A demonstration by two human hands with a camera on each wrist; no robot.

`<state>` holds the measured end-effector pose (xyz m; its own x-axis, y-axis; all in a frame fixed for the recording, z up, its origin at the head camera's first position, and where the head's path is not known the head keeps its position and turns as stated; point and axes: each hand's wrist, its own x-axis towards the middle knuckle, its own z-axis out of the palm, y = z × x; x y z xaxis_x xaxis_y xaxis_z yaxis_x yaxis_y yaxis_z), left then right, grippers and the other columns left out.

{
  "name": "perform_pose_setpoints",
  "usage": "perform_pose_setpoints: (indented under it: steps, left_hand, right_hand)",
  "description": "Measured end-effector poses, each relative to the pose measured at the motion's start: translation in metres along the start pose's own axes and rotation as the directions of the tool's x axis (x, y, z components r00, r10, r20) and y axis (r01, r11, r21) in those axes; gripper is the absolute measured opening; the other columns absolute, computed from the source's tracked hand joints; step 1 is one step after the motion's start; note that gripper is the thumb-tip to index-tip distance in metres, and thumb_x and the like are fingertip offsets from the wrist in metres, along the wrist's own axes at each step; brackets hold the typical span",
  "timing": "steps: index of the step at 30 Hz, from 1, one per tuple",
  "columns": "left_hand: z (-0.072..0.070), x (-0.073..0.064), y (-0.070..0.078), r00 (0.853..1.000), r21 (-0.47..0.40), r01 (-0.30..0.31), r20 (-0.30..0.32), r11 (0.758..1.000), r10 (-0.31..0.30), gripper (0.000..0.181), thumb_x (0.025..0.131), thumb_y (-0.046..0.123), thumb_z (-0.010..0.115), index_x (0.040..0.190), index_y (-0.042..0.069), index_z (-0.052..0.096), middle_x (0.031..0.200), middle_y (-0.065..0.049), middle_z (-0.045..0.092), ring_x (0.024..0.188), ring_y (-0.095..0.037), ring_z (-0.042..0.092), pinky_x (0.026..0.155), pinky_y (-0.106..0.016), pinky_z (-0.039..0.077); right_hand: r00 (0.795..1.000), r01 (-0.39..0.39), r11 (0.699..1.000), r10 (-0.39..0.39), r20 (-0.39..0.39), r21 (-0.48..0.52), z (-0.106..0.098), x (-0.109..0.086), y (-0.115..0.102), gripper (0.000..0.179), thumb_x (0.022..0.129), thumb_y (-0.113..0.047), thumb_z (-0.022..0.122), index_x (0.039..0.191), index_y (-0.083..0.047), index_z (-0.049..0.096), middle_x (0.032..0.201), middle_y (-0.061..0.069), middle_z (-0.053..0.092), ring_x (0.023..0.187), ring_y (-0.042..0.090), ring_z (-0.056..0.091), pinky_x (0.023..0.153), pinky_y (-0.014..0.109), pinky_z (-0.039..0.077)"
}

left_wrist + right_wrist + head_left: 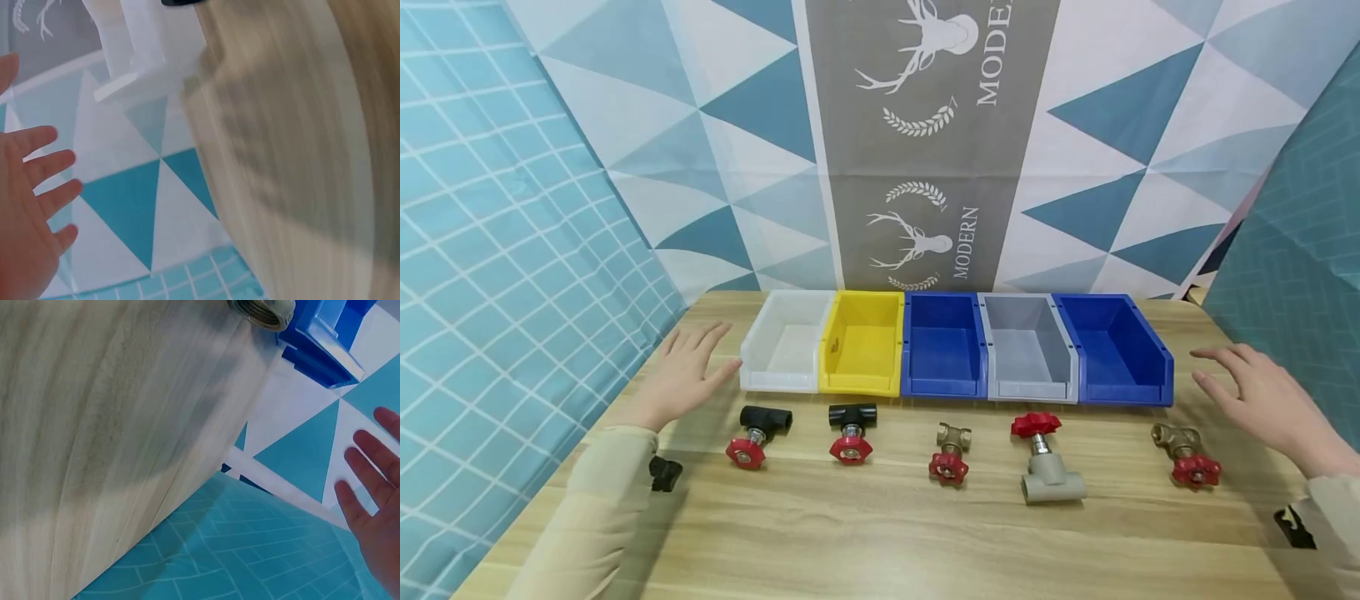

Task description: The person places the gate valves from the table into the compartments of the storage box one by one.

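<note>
My left hand (681, 375) hovers over the table's left side, fingers spread and holding nothing, beside the white bin (786, 342). On the right, my right hand (1262, 400) is held out the same way near the blue end bin (1116, 350). Between them lies a row of valves with red handwheels: a black tee valve (765, 419) nearest the left hand, another black one (852, 415), a small brass valve (953, 439), a grey plastic valve (1052, 483) with its wheel pointing back, and a brass valve (1180, 439) nearest the right hand.
Behind the valves, the bins stand side by side, with a yellow bin (861, 383), a middle blue bin (943, 387) and a grey bin (1030, 389) between the end ones. A patterned cloth (760, 125) hangs behind the wooden table (865, 542); blue cloths flank both sides.
</note>
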<state>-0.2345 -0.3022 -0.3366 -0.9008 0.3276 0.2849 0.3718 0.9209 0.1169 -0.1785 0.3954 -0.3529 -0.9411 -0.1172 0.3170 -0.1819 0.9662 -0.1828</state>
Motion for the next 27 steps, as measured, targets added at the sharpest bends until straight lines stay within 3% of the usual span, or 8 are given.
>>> perform_pose_setpoints:
  steps: [3, 6, 11, 16, 20, 27]
  left_hand:
    - [0.000, 0.003, 0.009, 1.000, -0.015, -0.019, -0.016, 1.000, 0.019, 0.060, 0.091, 0.043, 0.048, 0.134, 0.001, 0.039, 0.132, -0.022, 0.042, 0.119, -0.044, 0.036, 0.101, -0.057, 0.017]
    - [-0.001, 0.007, 0.021, 0.999, -0.009, -0.029, -0.024, 1.000, 0.028, 0.053, 0.090, 0.041, 0.052, 0.125, 0.001, 0.049, 0.123, -0.020, 0.050, 0.113, -0.042, 0.044, 0.098, -0.055, 0.024]
    - [-0.001, 0.012, 0.047, 0.996, 0.028, -0.078, -0.047, 0.997, 0.079, 0.039, 0.086, 0.036, 0.059, 0.110, 0.005, 0.060, 0.107, -0.014, 0.061, 0.093, -0.034, 0.057, 0.090, -0.052, 0.036]
    - [0.002, 0.017, 0.076, 0.987, 0.029, -0.144, -0.068, 0.989, 0.146, 0.030, 0.084, 0.031, 0.064, 0.102, 0.007, 0.063, 0.096, -0.007, 0.063, 0.082, -0.025, 0.059, 0.076, -0.042, 0.046]
    - [0.005, 0.026, 0.104, 0.984, -0.044, -0.172, -0.056, 0.984, 0.170, 0.024, 0.084, 0.025, 0.064, 0.100, 0.007, 0.063, 0.094, -0.006, 0.063, 0.084, -0.022, 0.059, 0.075, -0.037, 0.048]
    - [0.016, 0.048, 0.145, 0.986, -0.088, -0.169, -0.030, 0.982, 0.167, 0.020, 0.085, 0.021, 0.064, 0.099, 0.007, 0.062, 0.094, -0.006, 0.063, 0.083, -0.020, 0.060, 0.075, -0.034, 0.049]
  right_hand:
    - [1.000, -0.002, 1.000, 0.002, 0.016, 0.018, -0.002, 0.000, -0.007, 0.036, 0.095, -0.031, 0.046, 0.106, 0.002, 0.056, 0.103, 0.024, 0.053, 0.093, 0.041, 0.048, 0.072, 0.055, 0.038]
    - [0.999, 0.027, 0.999, -0.027, 0.042, 0.017, -0.003, -0.002, -0.013, 0.027, 0.092, -0.026, 0.052, 0.094, -0.001, 0.061, 0.084, 0.011, 0.060, 0.073, 0.023, 0.054, 0.059, 0.042, 0.044]
    - [0.991, 0.095, 0.995, -0.094, 0.098, -0.007, -0.001, -0.010, -0.020, 0.011, 0.086, -0.018, 0.062, 0.079, -0.010, 0.064, 0.066, -0.007, 0.053, 0.056, -0.001, 0.040, 0.050, 0.024, 0.035]
    - [0.978, 0.105, 0.994, -0.108, 0.180, 0.030, 0.002, -0.018, -0.029, 0.011, 0.084, -0.017, 0.063, 0.074, -0.016, 0.061, 0.063, -0.010, 0.050, 0.054, -0.003, 0.038, 0.050, 0.023, 0.034]
    - [0.966, 0.105, 0.993, -0.116, 0.232, 0.058, 0.004, -0.024, -0.035, 0.015, 0.083, -0.018, 0.065, 0.070, -0.019, 0.057, 0.059, -0.012, 0.046, 0.051, -0.002, 0.036, 0.049, 0.022, 0.032]
    - [0.944, 0.113, 0.987, -0.144, 0.297, 0.118, 0.008, -0.030, -0.038, 0.017, 0.080, -0.024, 0.068, 0.070, -0.022, 0.054, 0.059, -0.016, 0.046, 0.052, -0.004, 0.038, 0.048, 0.021, 0.033]
